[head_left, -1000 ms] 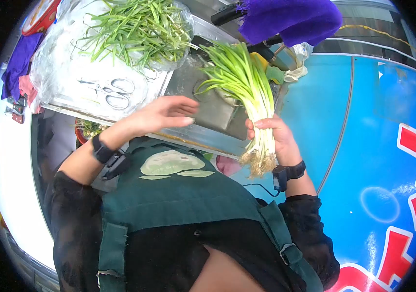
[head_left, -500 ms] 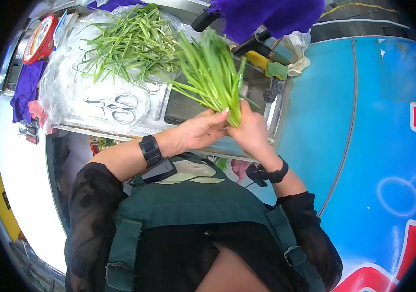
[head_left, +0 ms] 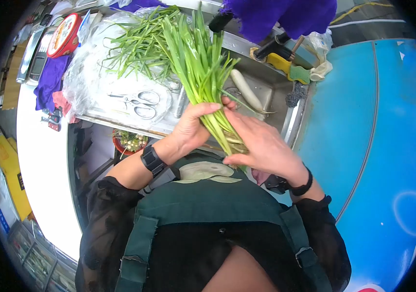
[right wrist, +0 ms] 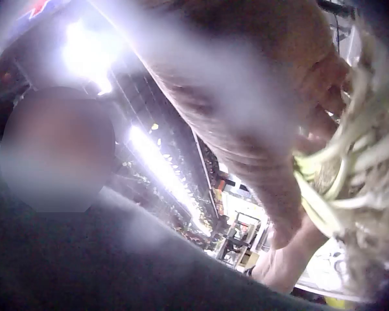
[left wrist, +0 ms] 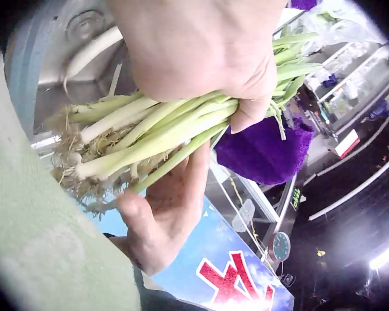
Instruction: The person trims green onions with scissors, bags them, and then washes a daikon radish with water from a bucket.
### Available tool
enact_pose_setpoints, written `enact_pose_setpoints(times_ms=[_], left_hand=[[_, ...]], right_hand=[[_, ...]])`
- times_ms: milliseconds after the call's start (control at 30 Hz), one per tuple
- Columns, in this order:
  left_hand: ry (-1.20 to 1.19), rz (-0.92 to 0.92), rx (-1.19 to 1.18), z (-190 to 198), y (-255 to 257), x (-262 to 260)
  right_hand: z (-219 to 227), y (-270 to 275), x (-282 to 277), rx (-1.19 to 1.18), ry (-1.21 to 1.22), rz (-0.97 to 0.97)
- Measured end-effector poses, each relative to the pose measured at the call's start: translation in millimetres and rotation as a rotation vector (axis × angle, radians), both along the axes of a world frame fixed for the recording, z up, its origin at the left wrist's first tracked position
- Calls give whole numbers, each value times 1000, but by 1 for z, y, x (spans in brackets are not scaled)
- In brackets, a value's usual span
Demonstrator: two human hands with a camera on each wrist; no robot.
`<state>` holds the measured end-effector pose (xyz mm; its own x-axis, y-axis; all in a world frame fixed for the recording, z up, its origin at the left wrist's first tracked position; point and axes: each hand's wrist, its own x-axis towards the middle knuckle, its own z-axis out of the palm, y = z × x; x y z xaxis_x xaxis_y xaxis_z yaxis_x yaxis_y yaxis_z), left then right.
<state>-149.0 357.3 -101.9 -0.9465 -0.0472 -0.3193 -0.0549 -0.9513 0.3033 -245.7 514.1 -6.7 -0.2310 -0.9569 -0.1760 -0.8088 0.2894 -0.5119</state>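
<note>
The left hand [head_left: 193, 129] is gripping a long bunch of green-leaved, white-stemmed spring onions [head_left: 202, 73], its thumb crossing over the stalks. The bunch is lying slantwise above the near side of a grey metal sink [head_left: 294, 119], leaves pointing away and rooty ends toward the dark green cloth apron [head_left: 208, 199]. The right hand [head_left: 268, 146] is touching the lower stalks, fingers extended and thumb spread wide (the right wrist view is too blurred to add much). A slender white radish [head_left: 247, 90] is resting inside the sink.
</note>
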Motion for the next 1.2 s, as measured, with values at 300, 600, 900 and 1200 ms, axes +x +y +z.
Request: enact_pose_setpoints(times_ms=[300,600,900,1200], left_hand=[[-41,336,-217,36,-46,50],[-53,462,-284,36,-78,94],[-18,524,-335,34,-80,102],[-6,524,-354,28,-81,81]], right_hand=[[-132,-21,-104,-65,-955,-374],[-386,-16,-87,403,-108,-476],[-403,-28,-99,730,-287,-175],[-137,-74,-96,16,-852,-122]])
